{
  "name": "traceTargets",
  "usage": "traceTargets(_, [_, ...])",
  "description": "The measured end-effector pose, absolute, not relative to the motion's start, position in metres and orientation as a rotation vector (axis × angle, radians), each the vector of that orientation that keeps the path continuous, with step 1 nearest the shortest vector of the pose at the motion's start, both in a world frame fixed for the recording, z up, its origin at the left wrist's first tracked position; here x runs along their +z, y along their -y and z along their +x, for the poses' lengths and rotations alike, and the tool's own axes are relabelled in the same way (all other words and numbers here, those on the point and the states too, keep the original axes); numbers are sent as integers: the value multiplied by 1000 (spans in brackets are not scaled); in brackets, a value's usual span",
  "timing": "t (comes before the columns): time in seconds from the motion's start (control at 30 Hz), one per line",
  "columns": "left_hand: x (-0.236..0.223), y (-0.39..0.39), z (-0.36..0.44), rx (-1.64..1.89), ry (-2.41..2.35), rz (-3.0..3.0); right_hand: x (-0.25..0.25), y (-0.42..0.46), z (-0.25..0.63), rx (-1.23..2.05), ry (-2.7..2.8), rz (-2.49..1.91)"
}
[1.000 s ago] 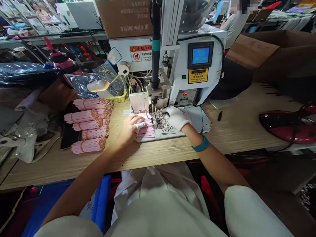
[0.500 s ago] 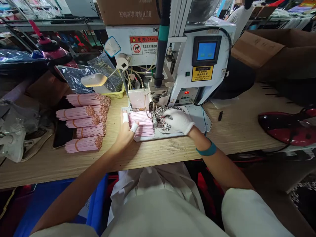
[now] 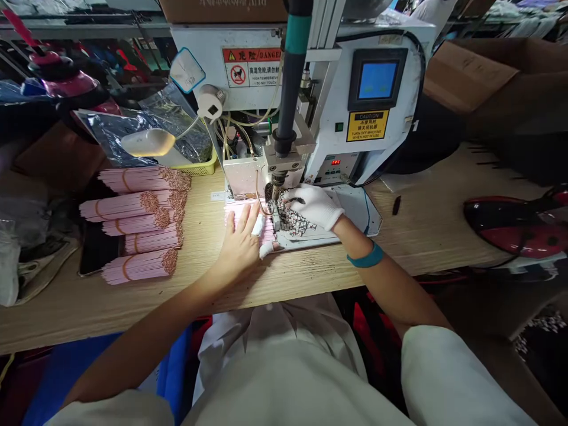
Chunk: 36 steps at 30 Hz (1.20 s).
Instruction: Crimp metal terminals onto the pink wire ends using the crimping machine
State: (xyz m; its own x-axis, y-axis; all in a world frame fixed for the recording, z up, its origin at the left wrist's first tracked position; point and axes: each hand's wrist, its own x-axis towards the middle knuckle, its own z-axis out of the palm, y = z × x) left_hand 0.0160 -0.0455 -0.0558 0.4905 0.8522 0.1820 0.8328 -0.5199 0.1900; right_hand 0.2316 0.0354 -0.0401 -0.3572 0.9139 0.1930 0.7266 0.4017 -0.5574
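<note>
My left hand point(image 3: 242, 241), with white tape on some fingers, lies over a row of thin pink wires point(image 3: 235, 207) on the machine's white base plate point(image 3: 350, 204). Its fingers are spread and stretched out. My right hand point(image 3: 316, 206), in a white glove, is beside the machine's press head point(image 3: 276, 177), above small black-and-white pieces point(image 3: 296, 223). The gloved fingers are bent together toward the head; whatever is at their tips is too small to name. A small metal block point(image 3: 276, 218) stands between the wires and the pieces.
Banded bundles of pink wires point(image 3: 139, 267) lie at the left. Behind them are a yellow basket point(image 3: 202, 168) and a lamp point(image 3: 148, 142). The machine point(image 3: 328, 124) carries a high-temperature warning. A red-and-black object point(image 3: 515, 231) sits at the right, below an open carton point(image 3: 470, 71).
My left hand has moved right from the wires' left edge and now lies flat across them. My right hand has shifted slightly left and up toward the press head. The view has tilted slightly down.
</note>
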Motion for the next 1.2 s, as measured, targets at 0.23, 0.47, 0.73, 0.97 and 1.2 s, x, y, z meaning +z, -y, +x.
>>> traceTargets(0.23, [-43, 27, 4, 542, -1470, 2609, -41, -46, 224, 570, 2238, -1453])
traceTargets(0.47, [-32, -14, 0, 486, -1523, 2493, -20, -29, 228, 461, 2050, -1597])
traceTargets(0.73, [-28, -21, 6, 356, -1426, 2582, -12, -27, 235, 709, 2013, -1495])
traceTargets(0.97, [-6, -19, 3, 377, -1326, 2498, -17, -24, 225, 1633, 1476, -1252])
traceTargets(1.2, [-11, -24, 0, 391, -1293, 2443, -21, -21, 220, 1613, 1464, -1243])
